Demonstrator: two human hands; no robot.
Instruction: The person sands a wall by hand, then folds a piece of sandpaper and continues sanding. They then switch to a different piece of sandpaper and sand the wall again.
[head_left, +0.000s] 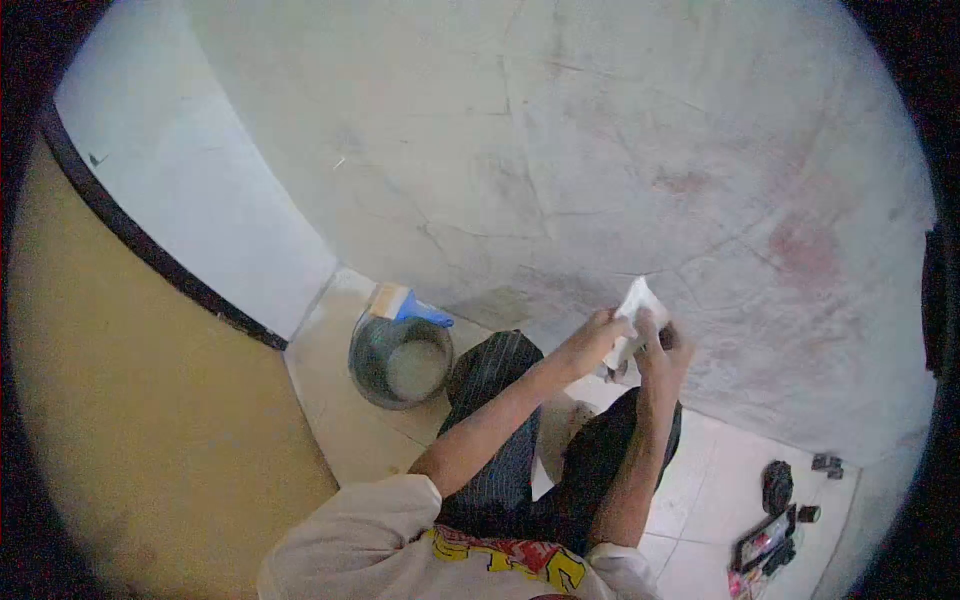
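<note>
My left hand (590,341) and my right hand (665,352) are together in front of the wall, above my bent knees. Both are closed on a white folded sheet (640,297), thin and creased like paper or cloth, which peaks up between them. The left fingers pinch its left edge, while the right thumb and fingers press its lower right side. To the left of my knees stands a dark bucket (364,370) with greyish contents. A wide paintbrush with a blue handle (430,313) and pale bristles lies across its far rim.
A patchy grey wall (600,150) with cracks and reddish stains rises ahead. Pale floor tiles (690,500) lie below. A round black item (776,486) and several small dark objects sit on the floor at right. A tan surface (160,400) fills the left side.
</note>
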